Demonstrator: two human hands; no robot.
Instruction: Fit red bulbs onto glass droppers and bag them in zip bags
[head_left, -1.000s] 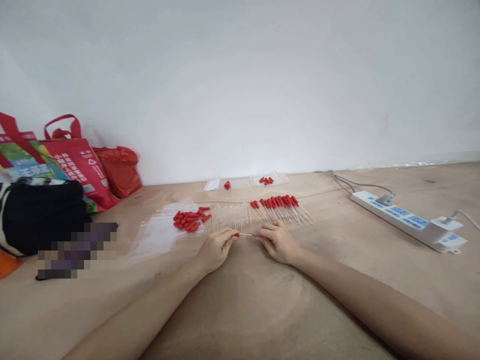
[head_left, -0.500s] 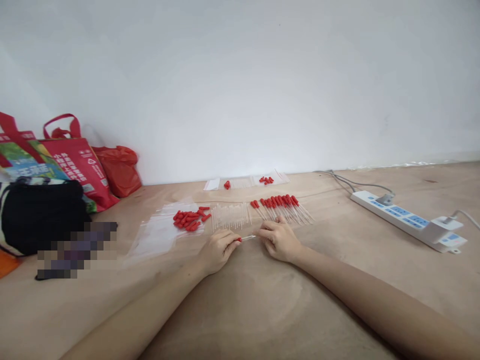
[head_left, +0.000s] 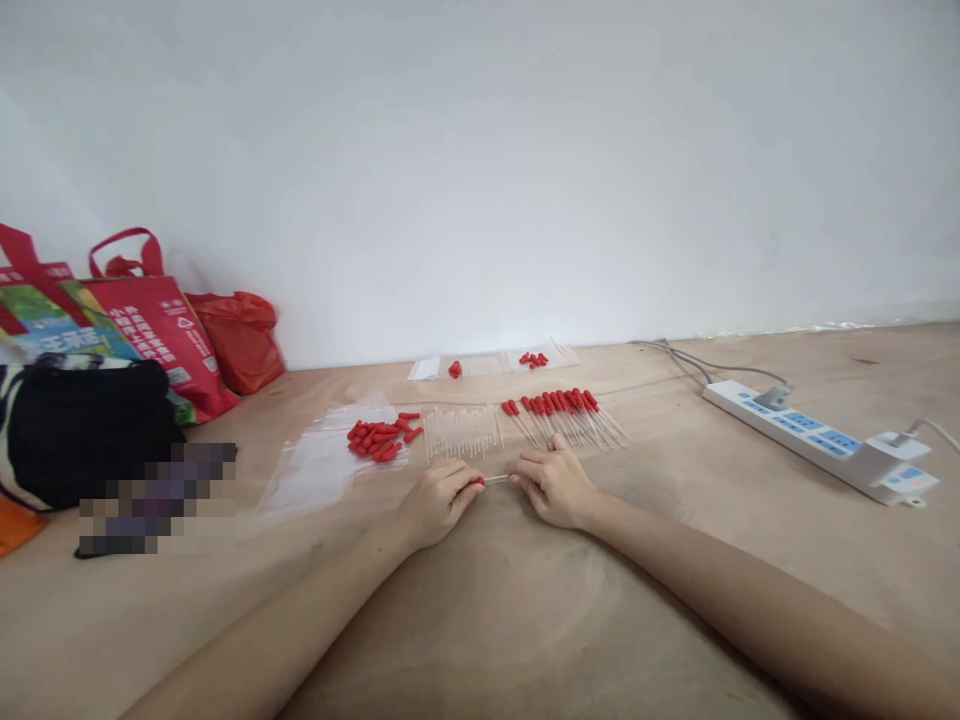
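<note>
My left hand (head_left: 442, 500) pinches a red rubber bulb (head_left: 478, 481) near the middle of the table. A thin clear tube (head_left: 496, 479) runs from that bulb to the fingertips of my right hand (head_left: 553, 484), which are closed on its other end. Behind my hands lies a row of clear tubes (head_left: 461, 432). Left of it, a pile of loose red bulbs (head_left: 375, 438) rests on clear plastic bags (head_left: 311, 465). Several tubes with red bulbs on their ends (head_left: 574, 415) lie side by side behind my right hand.
Near the wall are more small red bulbs (head_left: 533, 360) on a plastic bag. A white power strip (head_left: 817, 440) with plugs and cables lies at the right. Red shopping bags (head_left: 169, 340) and a black cloth item (head_left: 90, 430) stand at the left.
The fingers of my right hand have shifted slightly on the tube. My left hand stays nearly in place with the bulb.
</note>
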